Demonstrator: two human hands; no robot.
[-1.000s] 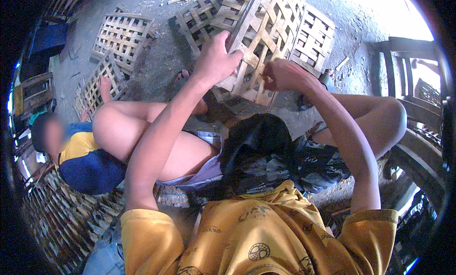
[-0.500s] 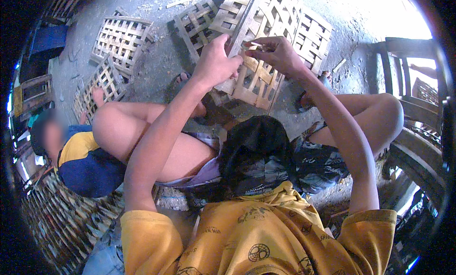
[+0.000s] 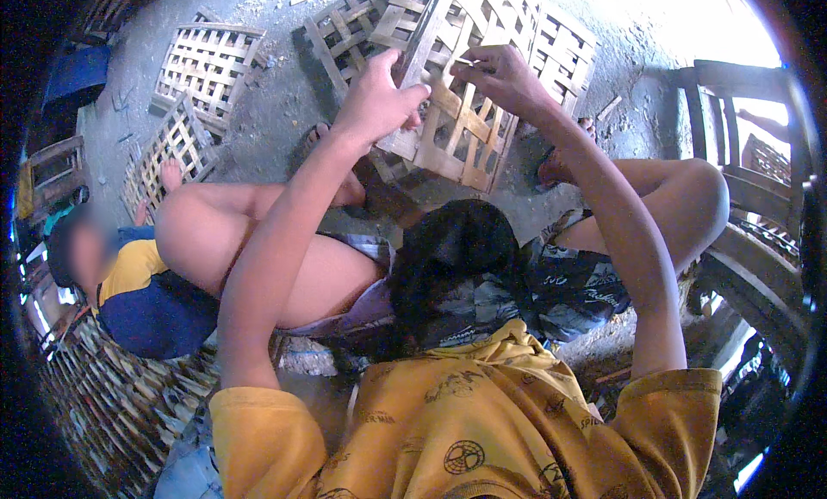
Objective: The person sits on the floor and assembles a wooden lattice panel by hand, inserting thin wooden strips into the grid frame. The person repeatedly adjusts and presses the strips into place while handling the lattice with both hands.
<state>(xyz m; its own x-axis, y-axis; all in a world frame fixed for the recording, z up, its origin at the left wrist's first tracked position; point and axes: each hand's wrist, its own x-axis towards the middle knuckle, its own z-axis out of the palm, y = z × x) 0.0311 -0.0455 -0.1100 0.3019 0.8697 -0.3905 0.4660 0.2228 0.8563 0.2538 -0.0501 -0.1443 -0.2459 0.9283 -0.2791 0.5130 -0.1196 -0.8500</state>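
Observation:
In front of my feet stands a panel of woven wooden slats (image 3: pixel 469 133) with a plain wooden bar (image 3: pixel 425 47) along its left part. My left hand (image 3: pixel 379 103) is curled closed at the near end of the bar, thumb stretched rightward; whatever lies in its fingers is hidden. To the right, my right hand (image 3: pixel 504 81) is held over the weave, thumb and fingertips pinched together at a thin pale slat (image 3: pixel 450 68). Its contact with the slat is small and partly hidden.
Another woven panel (image 3: pixel 345 34) lies behind at left. More lattice panels (image 3: pixel 207 64) rest on the grey floor farther left, by a person (image 3: pixel 159 301) in blue and yellow. A wooden chair-like frame (image 3: pixel 732 137) stands at right. My bent legs (image 3: pixel 284 249) flank the work.
Both hands have moved slightly up and apart, the left hand shifting left and the right hand a little farther away. The whole view has also shifted slightly.

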